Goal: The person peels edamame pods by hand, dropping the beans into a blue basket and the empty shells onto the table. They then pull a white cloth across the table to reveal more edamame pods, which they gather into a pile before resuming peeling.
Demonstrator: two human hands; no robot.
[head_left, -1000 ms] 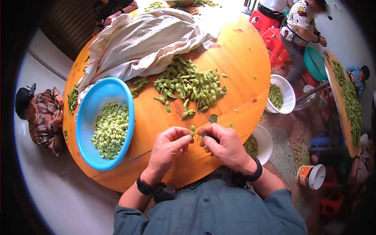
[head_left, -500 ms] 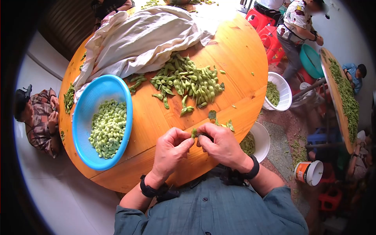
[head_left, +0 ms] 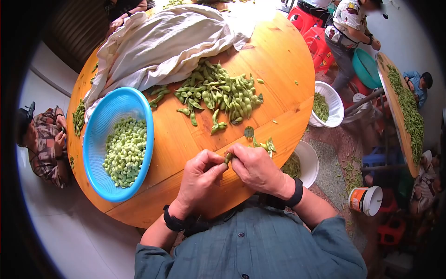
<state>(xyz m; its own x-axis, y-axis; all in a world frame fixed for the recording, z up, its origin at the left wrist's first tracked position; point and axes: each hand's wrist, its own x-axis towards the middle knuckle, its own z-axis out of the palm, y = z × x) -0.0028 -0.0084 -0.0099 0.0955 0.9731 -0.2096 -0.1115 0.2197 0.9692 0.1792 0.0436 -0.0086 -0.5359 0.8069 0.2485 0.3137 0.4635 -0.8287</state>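
Bright daylight, cloth [head_left: 167, 42] blown out at top; heavy fisheye warp, black vignette corners; centre sharp

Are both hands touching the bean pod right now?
Touching. The head view shows the left hand and the right hand both pinching the bean pod at their fingertips, with no gap visible.

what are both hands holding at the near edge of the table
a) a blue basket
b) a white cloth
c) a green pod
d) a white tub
C: the left hand and right hand pinch one green pod between their fingers, while the blue basket sits apart to the left.
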